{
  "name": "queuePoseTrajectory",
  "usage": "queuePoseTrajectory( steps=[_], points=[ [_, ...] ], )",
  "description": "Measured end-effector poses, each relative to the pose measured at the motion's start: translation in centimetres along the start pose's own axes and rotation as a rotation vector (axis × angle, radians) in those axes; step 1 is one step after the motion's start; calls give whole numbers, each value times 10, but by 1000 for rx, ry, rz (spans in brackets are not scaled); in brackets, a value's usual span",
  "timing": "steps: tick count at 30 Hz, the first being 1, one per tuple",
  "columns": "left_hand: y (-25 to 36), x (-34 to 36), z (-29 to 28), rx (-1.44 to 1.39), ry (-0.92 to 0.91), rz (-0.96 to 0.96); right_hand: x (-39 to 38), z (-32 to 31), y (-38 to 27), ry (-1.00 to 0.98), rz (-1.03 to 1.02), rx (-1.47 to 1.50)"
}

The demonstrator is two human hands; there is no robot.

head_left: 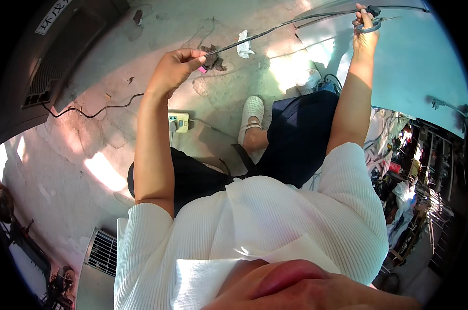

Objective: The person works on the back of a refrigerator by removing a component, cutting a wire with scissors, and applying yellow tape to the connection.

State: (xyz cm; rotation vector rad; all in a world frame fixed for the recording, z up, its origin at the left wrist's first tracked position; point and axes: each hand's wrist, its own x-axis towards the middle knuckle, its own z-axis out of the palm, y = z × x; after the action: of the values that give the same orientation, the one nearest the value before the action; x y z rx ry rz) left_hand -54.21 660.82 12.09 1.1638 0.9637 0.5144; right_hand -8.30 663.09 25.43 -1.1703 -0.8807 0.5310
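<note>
A dark cable [283,25] stretches between my two hands, rising to the right above the floor. My left hand [174,71] is closed in a pinch on its lower end. At the upper right, my right hand [365,28] grips the cable's other end. A pair of scissors [371,26] with dark loop handles hangs on the same hand's fingers, its thin blades pointing right. A black bundle [373,10] sits against those fingertips; whether it is tape or part of the cable I cannot tell.
A light blue tabletop [415,67] lies at the right, with a plug and cord [446,105] on it. On the floor are a white tissue [243,44], a dark crumpled clump [213,59] and a power strip [178,122]. A dark cabinet [53,57] stands left; cluttered shelves [415,186] stand right.
</note>
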Motion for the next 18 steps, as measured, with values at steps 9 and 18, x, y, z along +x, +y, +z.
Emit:
queuePoseTrajectory(
  steps=[9,18],
  points=[
    [-55,33,17,81,52,-65,-13,19,-23,89,-183,-392],
    [-52,28,46,729,238,-114,-64,84,-54,75,-508,-611]
  ],
)
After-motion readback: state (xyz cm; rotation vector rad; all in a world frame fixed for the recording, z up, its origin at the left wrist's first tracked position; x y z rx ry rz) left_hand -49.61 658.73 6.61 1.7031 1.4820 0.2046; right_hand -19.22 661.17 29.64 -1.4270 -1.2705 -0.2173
